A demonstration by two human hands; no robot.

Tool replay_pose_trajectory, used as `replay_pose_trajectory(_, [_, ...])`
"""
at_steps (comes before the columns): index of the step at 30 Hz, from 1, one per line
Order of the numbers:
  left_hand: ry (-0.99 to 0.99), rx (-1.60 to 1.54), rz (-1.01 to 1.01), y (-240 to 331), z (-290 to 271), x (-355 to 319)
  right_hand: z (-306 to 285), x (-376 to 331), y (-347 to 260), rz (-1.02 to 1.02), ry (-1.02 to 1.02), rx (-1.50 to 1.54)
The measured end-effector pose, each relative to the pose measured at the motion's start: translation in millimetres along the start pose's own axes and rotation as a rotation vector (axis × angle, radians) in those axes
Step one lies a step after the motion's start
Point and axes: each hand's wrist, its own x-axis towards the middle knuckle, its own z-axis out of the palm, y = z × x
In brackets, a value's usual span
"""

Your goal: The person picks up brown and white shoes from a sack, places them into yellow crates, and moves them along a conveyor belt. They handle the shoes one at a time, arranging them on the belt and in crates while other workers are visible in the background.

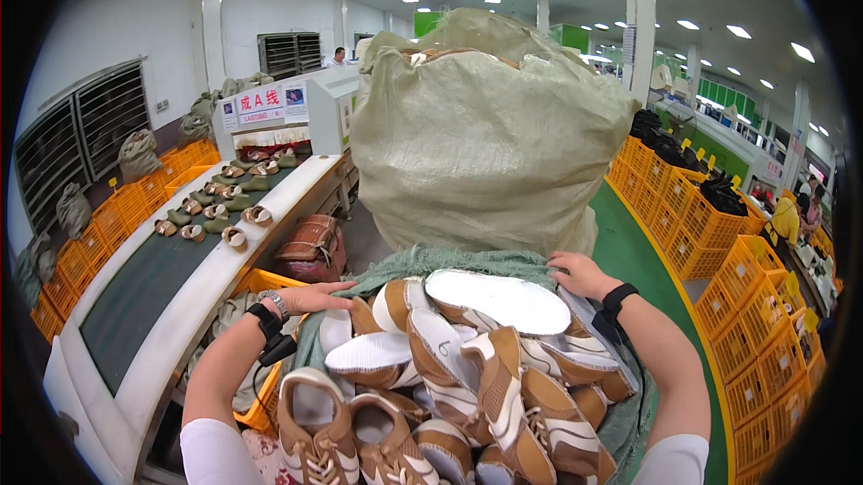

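Observation:
In front of me stands a green woven sack (395, 262) with its mouth spread wide. Brown and white sneakers (503, 386) fill it in a loose heap, some with white soles turned up. My left hand (310, 298) is closed on the sack's left rim, the fingers partly hidden by the cloth. On the far right rim, my right hand (582, 276) has its fingers bent over the fabric and grips it. No shoe is in either hand.
Just beyond stands a tall, full pale sack (485, 143). A conveyor (148, 292) carrying green and brown shoe pieces runs at left. Orange crates (751, 350) line the green walkway at right. A reddish-brown bundle (312, 249) lies beside the conveyor. Several people are farther back.

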Motion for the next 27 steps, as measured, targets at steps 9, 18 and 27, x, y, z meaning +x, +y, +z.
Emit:
replay_pose_trajectory(9, [-0.038,0.521,0.079,22.1,-41.9,77.7,25.9,52.4,23.8,0.431,-0.063,0.460])
replay_pose_trajectory(18, [0.142,0.505,0.049,46.4,-4.6,166.8,22.5,50.4,10.2,0.447,-0.137,0.606])
replay_pose_trajectory(27, [0.061,0.325,-0.108,-2.3,-5.6,222.4,50.7,55.5,11.1,0.565,-0.428,0.537])
